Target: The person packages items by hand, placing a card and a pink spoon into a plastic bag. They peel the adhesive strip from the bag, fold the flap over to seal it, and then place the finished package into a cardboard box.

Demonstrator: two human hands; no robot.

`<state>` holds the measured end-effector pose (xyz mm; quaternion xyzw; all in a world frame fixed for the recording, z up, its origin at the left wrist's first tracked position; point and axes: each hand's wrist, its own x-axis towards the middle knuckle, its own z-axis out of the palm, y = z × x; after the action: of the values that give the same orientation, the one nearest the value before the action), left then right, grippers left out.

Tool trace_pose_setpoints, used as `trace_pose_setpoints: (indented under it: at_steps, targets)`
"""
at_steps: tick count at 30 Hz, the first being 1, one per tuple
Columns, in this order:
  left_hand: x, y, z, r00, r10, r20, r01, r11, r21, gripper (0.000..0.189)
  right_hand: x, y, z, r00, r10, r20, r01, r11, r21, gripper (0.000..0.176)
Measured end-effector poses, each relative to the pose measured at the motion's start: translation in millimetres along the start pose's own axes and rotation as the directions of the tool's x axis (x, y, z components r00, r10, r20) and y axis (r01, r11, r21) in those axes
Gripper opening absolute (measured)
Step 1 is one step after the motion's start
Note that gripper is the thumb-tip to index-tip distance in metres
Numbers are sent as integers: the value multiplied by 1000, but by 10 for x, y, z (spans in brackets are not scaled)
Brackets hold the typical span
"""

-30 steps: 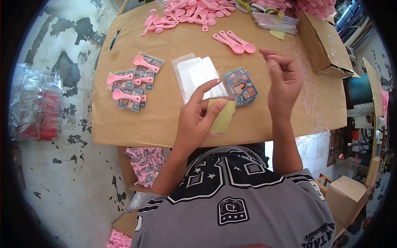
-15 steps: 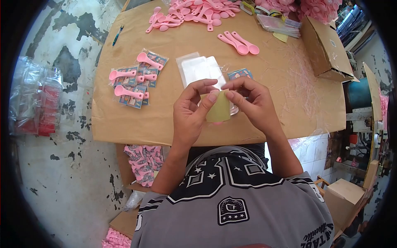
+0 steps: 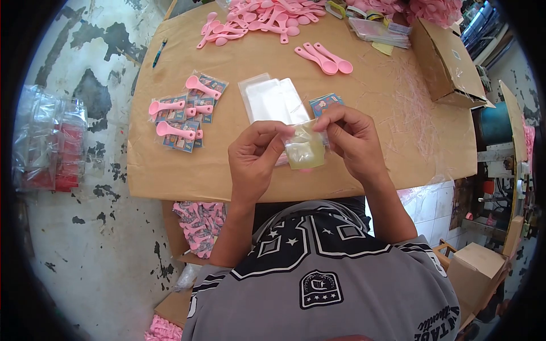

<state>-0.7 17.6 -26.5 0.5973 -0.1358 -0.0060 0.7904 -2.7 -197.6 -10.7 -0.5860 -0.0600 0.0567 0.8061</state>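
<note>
1. Nearest is the person's grey shirt (image 3: 256,301), with black panels, white stars and a badge.
2. The left hand (image 3: 250,159) has thumb and forefinger closed together on the upper left of a clear film (image 3: 304,138); the other fingers curl in.
3. The right hand (image 3: 357,145) pinches the film's upper right corner between thumb and forefinger, its remaining fingers bent.
4. Between the hands, above the table's near part, the film hangs with a yellow-green sheet (image 3: 310,160); whether the sheet is inside or behind it, I cannot tell. A bit of pink shows at its lower edge.
5. Just beyond the hands, a stack of clear bags (image 3: 272,102) lies on the brown-covered table (image 3: 227,165); blue printed cards (image 3: 325,103) sit beside it, partly hidden by the right hand.
6. To the left are bagged cards with pink spoons on them (image 3: 185,108).
7. Farther out, three loose pink spoons (image 3: 324,58) lie side by side, with a pen (image 3: 160,53) far to the left.
8. At the far edge are a heap of pink spoons (image 3: 259,21), tape rolls (image 3: 355,11) and, to the right, a cardboard box (image 3: 446,62).
</note>
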Motion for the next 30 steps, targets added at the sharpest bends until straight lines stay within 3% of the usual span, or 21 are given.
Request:
trace_pose_setpoints:
  at_steps: [5,8,11,14,17,19,21,23,26,28,30]
  targets:
    - [-44,117,-34,990,110,93,-121,985,124,12,-26,-59,23,997,-71,42,74,995,-68,13]
    - [-37,156,-23,990,130,60,-131,991,15,14,-13,-36,1,993,-87,82,99,984,-149,9]
    - [-93,96,-69,999,-29,-21,30,996,83,19,-19,-16,116,996,-76,40,83,972,-222,19]
    - [-49,224,2,996,-50,-75,40,991,-129,28,11,-23,231,993,-119,13,119,980,-161,32]
    - [-111,265,-133,986,-163,-19,161,982,-95,28,12,-79,216,995,-92,38,97,980,-175,32]
    - [-118,170,-276,997,76,12,-77,990,115,30,36,-62,181,989,-143,-40,133,972,-193,29]
    - [-76,236,-407,948,320,9,-302,887,350,26,51,-128,57,972,-194,-131,155,953,-259,22]
    - [52,392,-615,762,646,35,-528,590,611,26,58,-211,-93,951,-264,-160,196,917,-347,20]
    - [252,703,-856,615,779,122,-487,253,836,28,7,-263,-231,927,-325,-188,218,874,-434,16]
    - [346,673,-1149,697,693,184,-396,158,905,32,-36,-231,-326,914,-355,-197,228,850,-474,16]
    - [330,573,-1348,844,499,199,-338,205,919,34,-80,-221,-402,903,-375,-212,188,786,-588,17]
